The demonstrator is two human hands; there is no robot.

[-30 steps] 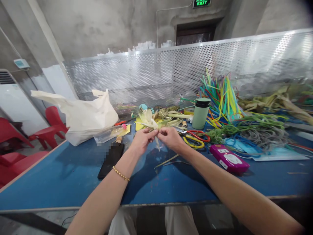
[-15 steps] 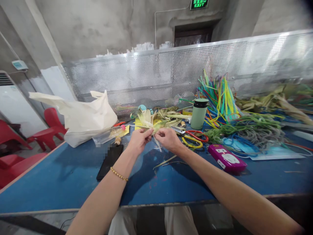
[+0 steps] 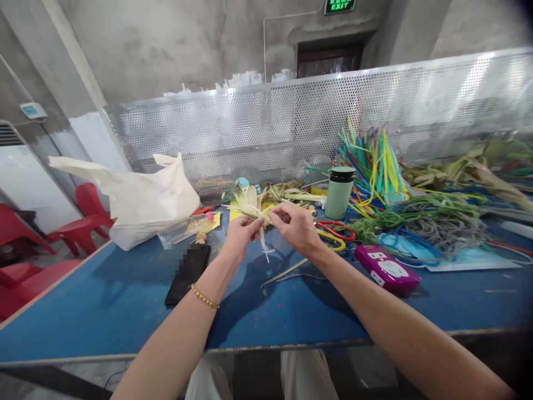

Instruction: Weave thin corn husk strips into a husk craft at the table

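Note:
My left hand (image 3: 239,235) and my right hand (image 3: 296,225) are raised just above the blue table (image 3: 104,294), both pinched on a bundle of pale green and cream leaf strips (image 3: 250,208). The left fingers grip the bundle near its middle. The right fingertips pinch a strip beside them. One thin pale strip (image 3: 264,243) hangs down between the hands. A gold bracelet (image 3: 203,296) circles my left wrist.
A black phone (image 3: 186,266) lies left of my hands, a white bag (image 3: 145,197) beyond it. Red-handled scissors (image 3: 335,230), a green flask (image 3: 340,193), a magenta box (image 3: 385,268), coloured strips (image 3: 375,161) and cord piles (image 3: 425,222) fill the right. Red chairs (image 3: 83,222) stand left.
My right hand has lifted and moved slightly up and right, pulling on the strip. The left hand stays gripping the bundle. The hanging strip now dangles more steeply.

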